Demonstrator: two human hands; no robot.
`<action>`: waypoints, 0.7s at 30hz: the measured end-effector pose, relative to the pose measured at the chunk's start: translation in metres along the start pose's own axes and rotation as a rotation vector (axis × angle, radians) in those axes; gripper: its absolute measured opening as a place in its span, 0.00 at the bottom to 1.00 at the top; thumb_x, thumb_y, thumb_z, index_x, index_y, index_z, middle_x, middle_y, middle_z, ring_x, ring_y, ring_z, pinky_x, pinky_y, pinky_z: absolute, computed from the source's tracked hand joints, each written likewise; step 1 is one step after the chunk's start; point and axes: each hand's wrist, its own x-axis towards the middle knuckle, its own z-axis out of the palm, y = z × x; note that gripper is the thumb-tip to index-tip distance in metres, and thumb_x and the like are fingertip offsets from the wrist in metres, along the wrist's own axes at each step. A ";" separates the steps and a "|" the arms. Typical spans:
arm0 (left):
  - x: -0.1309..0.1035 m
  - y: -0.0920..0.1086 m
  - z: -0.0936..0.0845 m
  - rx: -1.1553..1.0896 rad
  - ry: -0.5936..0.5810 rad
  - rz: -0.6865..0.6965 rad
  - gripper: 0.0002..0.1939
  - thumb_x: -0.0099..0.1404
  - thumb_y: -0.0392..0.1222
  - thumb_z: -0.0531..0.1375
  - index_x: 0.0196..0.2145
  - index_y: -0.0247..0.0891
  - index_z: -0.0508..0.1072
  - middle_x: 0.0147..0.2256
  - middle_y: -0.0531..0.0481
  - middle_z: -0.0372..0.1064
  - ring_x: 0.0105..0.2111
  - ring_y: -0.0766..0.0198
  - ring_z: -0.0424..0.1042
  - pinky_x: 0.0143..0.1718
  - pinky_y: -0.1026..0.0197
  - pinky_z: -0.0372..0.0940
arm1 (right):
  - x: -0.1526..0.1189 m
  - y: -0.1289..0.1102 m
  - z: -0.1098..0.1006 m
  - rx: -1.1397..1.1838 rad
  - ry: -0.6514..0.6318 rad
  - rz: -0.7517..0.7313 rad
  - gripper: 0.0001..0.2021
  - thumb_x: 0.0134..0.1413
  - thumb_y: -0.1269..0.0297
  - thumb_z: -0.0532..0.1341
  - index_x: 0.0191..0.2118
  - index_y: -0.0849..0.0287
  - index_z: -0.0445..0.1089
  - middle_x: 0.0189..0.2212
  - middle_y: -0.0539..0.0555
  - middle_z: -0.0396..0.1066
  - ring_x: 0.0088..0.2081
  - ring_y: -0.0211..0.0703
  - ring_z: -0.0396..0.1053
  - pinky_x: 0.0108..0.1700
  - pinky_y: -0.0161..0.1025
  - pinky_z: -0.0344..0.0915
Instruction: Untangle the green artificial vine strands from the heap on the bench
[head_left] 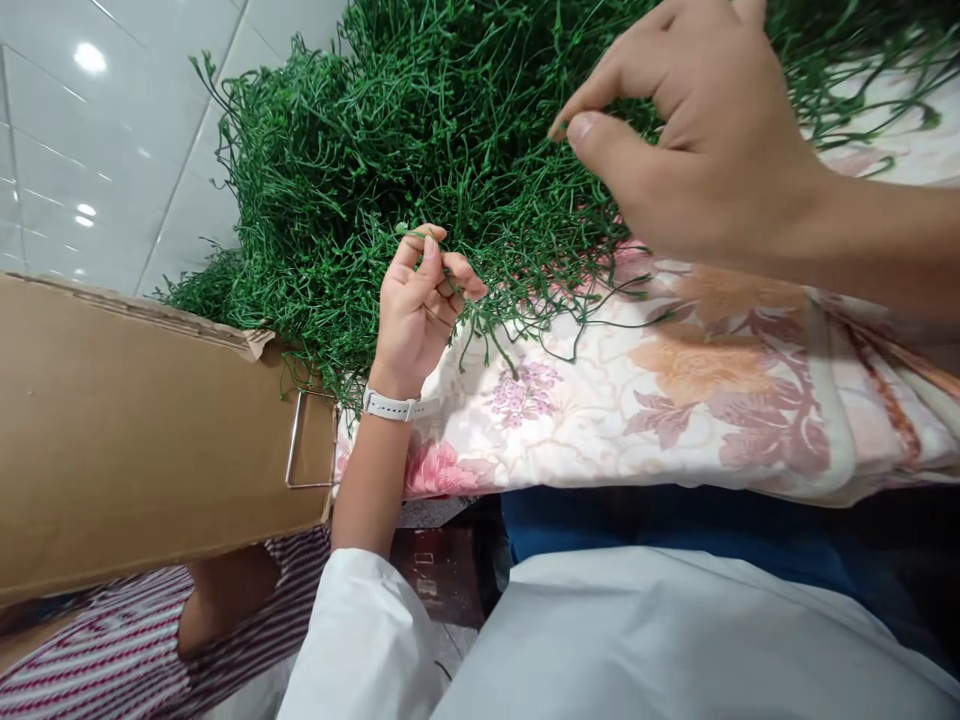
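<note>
A big heap of thin green plastic-looking stems (360,150) with small budlike tips spreads in front of me. My left hand (420,310), with a white band on its wrist, is raised at the heap's near edge, palm turned up. Its thumb and fingers pinch a small green stem (403,229), of which only a short end shows. Over the right part of the heap, my right hand (675,120) is closed in a pinch, thumb tip against index finger. What lies between those fingertips, if anything, is too small to make out.
A floral cloth (600,400) lies under the heap, with loose stems at its edge. On the left stands a cardboard box panel (150,420) beside a bent metal wire frame (292,440). Another person's striped sleeve (97,640) shows below it. White tiles (97,150) fill the upper left.
</note>
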 end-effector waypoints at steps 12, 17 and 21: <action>0.002 -0.008 -0.006 0.117 0.005 0.003 0.05 0.79 0.36 0.56 0.42 0.42 0.68 0.29 0.59 0.76 0.25 0.74 0.77 0.31 0.70 0.72 | 0.006 -0.001 0.004 0.230 0.071 0.032 0.31 0.58 0.80 0.63 0.67 0.77 0.64 0.44 0.59 0.72 0.41 0.39 0.68 0.46 0.39 0.64; 0.000 -0.010 -0.003 0.137 -0.001 0.037 0.03 0.79 0.38 0.58 0.43 0.43 0.67 0.30 0.59 0.79 0.27 0.74 0.79 0.32 0.71 0.72 | -0.017 0.005 0.011 0.114 -0.292 -0.393 0.13 0.68 0.57 0.62 0.37 0.61 0.77 0.38 0.60 0.74 0.43 0.49 0.69 0.53 0.48 0.62; 0.001 -0.016 -0.003 0.138 -0.054 0.050 0.07 0.76 0.43 0.64 0.43 0.44 0.68 0.31 0.59 0.79 0.27 0.73 0.79 0.32 0.71 0.72 | -0.027 0.013 0.025 0.234 -0.501 -0.546 0.14 0.69 0.52 0.62 0.38 0.57 0.76 0.36 0.56 0.73 0.40 0.45 0.69 0.48 0.44 0.62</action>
